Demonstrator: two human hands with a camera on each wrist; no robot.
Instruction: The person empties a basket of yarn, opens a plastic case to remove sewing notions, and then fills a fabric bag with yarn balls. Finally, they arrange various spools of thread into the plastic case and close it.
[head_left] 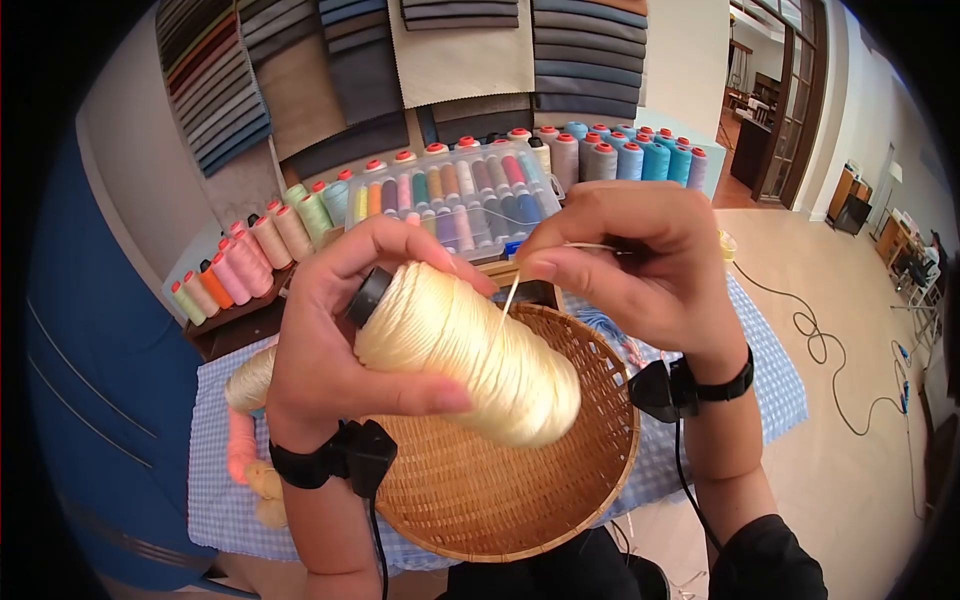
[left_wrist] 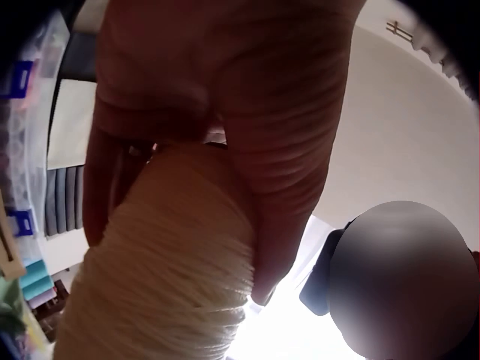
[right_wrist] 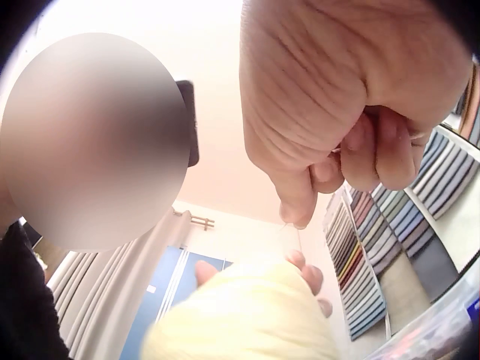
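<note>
My left hand (head_left: pixel 330 330) grips a large spool of cream yarn (head_left: pixel 470 355) near its black core end, thumb along the front and fingers behind. The spool is held tilted above a round wicker basket (head_left: pixel 450 510). Between thumb and forefinger, my right hand (head_left: pixel 640 270) pinches the yarn's loose strand (head_left: pixel 511 296), which runs taut up from the spool. In the left wrist view, the wound yarn (left_wrist: pixel 165 255) fills the space below the palm. From the right wrist, the spool (right_wrist: pixel 247 315) shows pale and bright under the pinching fingertips.
A clear case of small thread spools (head_left: pixel 455 200) stands behind the hands, with rows of thread cones (head_left: pixel 600 160) around it. A blue checked cloth (head_left: pixel 230 480) covers the table. Yarn skeins (head_left: pixel 240 445) lie at left. Fabric swatches (head_left: pixel 590 50) hang on the wall.
</note>
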